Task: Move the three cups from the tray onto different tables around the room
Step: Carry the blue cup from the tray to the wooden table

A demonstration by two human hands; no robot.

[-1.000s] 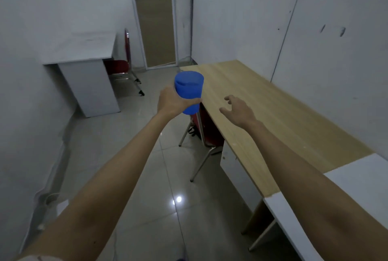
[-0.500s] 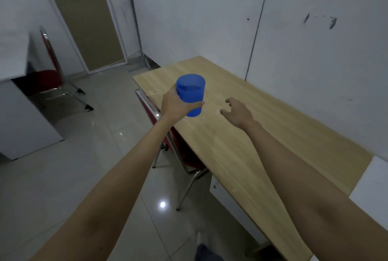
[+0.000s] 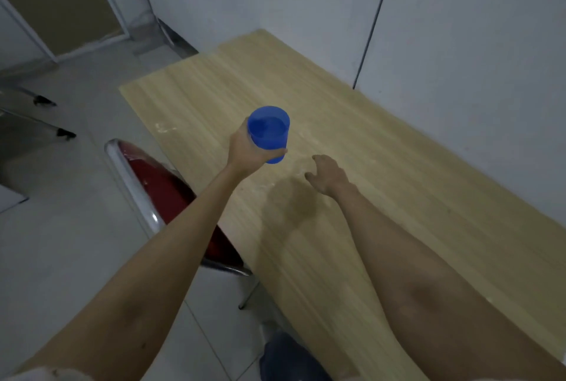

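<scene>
My left hand (image 3: 245, 151) grips a blue plastic cup (image 3: 269, 132) from the side and holds it upright above the wooden table (image 3: 382, 172), over its left half. The cup's open mouth faces up. Just to the right of the cup, my right hand (image 3: 327, 177) hovers over the tabletop with its fingers apart and nothing in it. Both forearms reach in from the bottom of the frame. No tray and no other cups are in view.
A red chair with a chrome frame (image 3: 159, 190) is pushed in at the table's left edge, under my left forearm. White walls close off the table's far and right sides. A door (image 3: 58, 4) stands at the upper left beyond grey floor tiles (image 3: 61, 243).
I have come closer to the wooden table and now look down on it. The cup in my left hand has passed from beside the table's edge to above its top. My right hand stays open.
</scene>
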